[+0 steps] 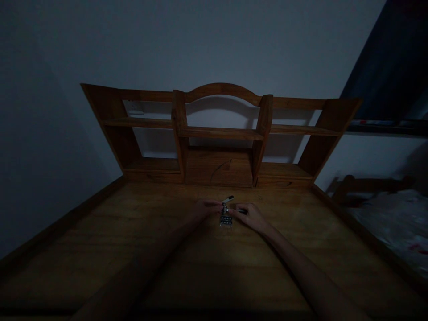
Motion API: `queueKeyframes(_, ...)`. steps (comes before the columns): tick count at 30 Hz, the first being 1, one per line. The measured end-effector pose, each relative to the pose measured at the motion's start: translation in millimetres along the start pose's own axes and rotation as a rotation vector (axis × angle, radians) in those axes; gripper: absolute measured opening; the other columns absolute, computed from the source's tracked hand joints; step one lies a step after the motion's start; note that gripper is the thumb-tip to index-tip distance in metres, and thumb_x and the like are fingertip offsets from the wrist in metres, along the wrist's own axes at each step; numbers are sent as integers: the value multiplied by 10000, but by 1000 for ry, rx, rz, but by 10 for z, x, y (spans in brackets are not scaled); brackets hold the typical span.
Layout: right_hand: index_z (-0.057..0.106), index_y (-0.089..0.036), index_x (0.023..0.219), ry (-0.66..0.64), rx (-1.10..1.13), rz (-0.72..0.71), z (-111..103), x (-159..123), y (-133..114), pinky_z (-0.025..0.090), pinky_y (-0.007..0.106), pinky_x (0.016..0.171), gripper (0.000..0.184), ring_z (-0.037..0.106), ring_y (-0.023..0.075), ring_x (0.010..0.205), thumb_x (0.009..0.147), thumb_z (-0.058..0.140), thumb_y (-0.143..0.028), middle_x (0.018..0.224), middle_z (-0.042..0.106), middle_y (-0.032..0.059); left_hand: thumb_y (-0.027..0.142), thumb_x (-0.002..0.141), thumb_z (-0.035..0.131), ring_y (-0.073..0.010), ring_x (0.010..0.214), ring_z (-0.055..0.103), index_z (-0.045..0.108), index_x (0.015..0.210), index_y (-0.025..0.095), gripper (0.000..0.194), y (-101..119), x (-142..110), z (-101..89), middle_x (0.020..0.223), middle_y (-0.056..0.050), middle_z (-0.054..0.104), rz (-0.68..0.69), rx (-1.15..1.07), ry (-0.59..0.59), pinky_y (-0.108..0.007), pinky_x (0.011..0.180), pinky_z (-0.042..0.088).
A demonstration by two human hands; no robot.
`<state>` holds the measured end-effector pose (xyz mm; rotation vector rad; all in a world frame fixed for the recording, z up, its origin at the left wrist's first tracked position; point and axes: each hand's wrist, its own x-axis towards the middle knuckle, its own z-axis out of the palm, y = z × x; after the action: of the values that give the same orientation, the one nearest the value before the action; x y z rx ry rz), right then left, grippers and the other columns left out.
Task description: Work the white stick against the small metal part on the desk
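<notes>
Metal fitting (224,207), small, with angled pale lever (228,199): at mid-bench (207,272), beside a dark-and-silver block (226,220); resting or lifted, unclear. Left hand (203,209): against the fitting; grip cannot be told. Right hand (252,217): pinching a slim tool (242,211). Best practice: left steadies, right makes small, aligned movements. Dim light obscures detail; hands hide contact points; forearms (294,257) cut off below.

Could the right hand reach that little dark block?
Probably yes: the right hand is close beside the little dark block, with nothing visible between, though apparently holding a thin tool.
</notes>
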<state>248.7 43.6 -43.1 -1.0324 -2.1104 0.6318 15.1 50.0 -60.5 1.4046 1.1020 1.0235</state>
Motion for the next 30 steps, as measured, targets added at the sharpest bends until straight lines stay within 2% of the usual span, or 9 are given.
queueKeyframes(6,547,-185,576,2,7,9,29,2,55,283,219,527,474,379,106,546,866,584,-559,568,420,-49,483,688,788,-228,854,681,778,942,173,401,34,-25,12,893,-71,765,9,-10,-6,-342,833,503)
queueKeyframes(14,504,-184,591,-28,47,65,62,21,125,251,229,522,490,379,104,564,881,557,-575,585,384,-47,439,727,782,-259,947,680,758,1005,104,436,67,-59,43,1003,-133,756,-22,-167,-30,-361,889,510)
queueKeyframes(21,454,-187,592,-73,80,87,47,41,106,240,244,536,525,361,102,578,876,535,-620,608,351,-46,423,665,834,-262,961,686,770,959,131,419,100,-66,56,1009,-129,758,-82,-223,-6,-367,905,530)
queueKeyframes(26,460,-186,593,-92,131,111,25,40,83,247,248,543,523,359,104,580,871,541,-622,615,361,-44,421,679,826,-234,954,686,758,1002,122,445,137,-93,66,1014,-121,758,-76,-230,-4,-361,911,523)
queueKeyframes(30,463,-186,590,-106,186,127,10,35,56,241,251,542,520,349,103,576,866,551,-618,613,363,-46,399,662,836,-244,951,684,764,979,117,430,155,-90,73,1008,-127,758,-83,-226,14,-350,882,526)
